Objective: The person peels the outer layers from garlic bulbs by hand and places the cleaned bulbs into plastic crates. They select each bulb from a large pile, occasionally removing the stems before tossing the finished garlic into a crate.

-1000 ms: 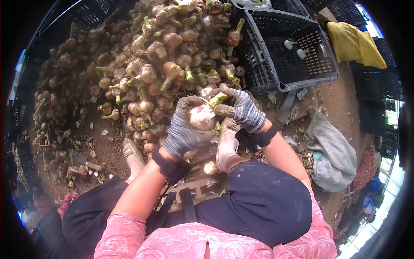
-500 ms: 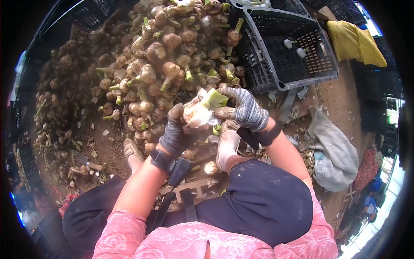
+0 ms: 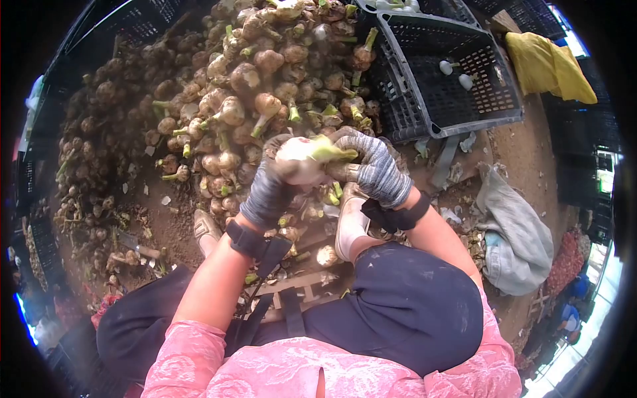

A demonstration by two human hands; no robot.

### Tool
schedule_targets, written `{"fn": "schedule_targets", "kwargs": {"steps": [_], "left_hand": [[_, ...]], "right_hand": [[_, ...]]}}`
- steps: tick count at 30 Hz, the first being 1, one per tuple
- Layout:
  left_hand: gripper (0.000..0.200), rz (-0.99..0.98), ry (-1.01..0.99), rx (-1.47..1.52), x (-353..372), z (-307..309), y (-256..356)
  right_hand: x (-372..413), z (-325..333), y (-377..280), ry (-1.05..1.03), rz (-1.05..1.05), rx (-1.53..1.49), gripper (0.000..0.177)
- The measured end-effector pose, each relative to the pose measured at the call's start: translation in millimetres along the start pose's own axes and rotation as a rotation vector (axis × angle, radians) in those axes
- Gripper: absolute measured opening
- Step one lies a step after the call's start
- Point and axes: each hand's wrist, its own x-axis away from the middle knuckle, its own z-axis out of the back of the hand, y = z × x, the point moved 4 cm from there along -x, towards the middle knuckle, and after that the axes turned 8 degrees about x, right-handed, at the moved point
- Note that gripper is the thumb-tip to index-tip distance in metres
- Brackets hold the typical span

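Note:
A pale garlic bulb (image 3: 297,154) with a short green stem is held between my two gloved hands, slightly blurred. My left hand (image 3: 273,182), in a grey glove, wraps round the bulb's left side. Fingers of my right hand (image 3: 373,167), in a matching glove, are closed on the green stem at the right. Just beyond, a big heap of unpeeled, soil-stained bulbs (image 3: 229,109) with cut stems spreads over the ground. One loose bulb (image 3: 326,256) lies below my hands, near my shoe.
A black plastic crate (image 3: 434,129) at the upper right holds two white bulbs (image 3: 466,81). Yellow cloth (image 3: 551,66) lies beside it. A grey-white sack (image 3: 514,232) rests at the right. On the soil at the left is a knife (image 3: 142,249). Peel scraps litter the ground.
The bulb has turned, and its stem now points more to the right. My left hand has shifted round it, with its fingers closer to my right hand.

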Motion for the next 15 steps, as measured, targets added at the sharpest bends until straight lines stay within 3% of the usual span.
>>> {"fn": "schedule_targets", "kwargs": {"steps": [1,2,5,7,8,9,11,12,13,15], "left_hand": [[0.051,0.002,0.000,-0.001,-1,1,-1],[0.055,0.020,0.039,0.113,-1,4,-2],[0.054,0.076,0.032,0.227,-1,5,-1],[0.050,-0.037,-0.013,0.027,4,2,2],[0.054,-0.020,0.143,-0.222,-4,24,-2],[0.054,-0.019,0.143,-0.222,-3,38,-4],[0.041,-0.295,-0.048,-1.020,1,25,9],[0.041,-0.295,-0.046,-1.020,2,25,11],[0.046,-0.376,-0.101,-1.158,2,21,13],[0.059,-0.544,-0.204,-1.440,4,11,19]], "right_hand": [[1,-1,-2,-0.003,-0.027,-0.109,0.030],[1,-2,-10,-0.144,-0.066,-0.214,0.030],[1,-1,-4,-0.153,-0.118,-0.298,0.028],[4,0,0,-0.098,-0.165,-0.281,0.024],[5,1,1,-0.070,-0.144,-0.296,0.022],[5,2,3,-0.043,-0.121,-0.310,0.021],[4,17,16,0.095,-0.145,-0.311,0.021],[5,29,26,0.247,-0.122,-0.346,0.023],[10,41,24,0.302,-0.289,-0.302,0.020],[19,74,54,0.307,-0.274,0.071,0.023]]}}
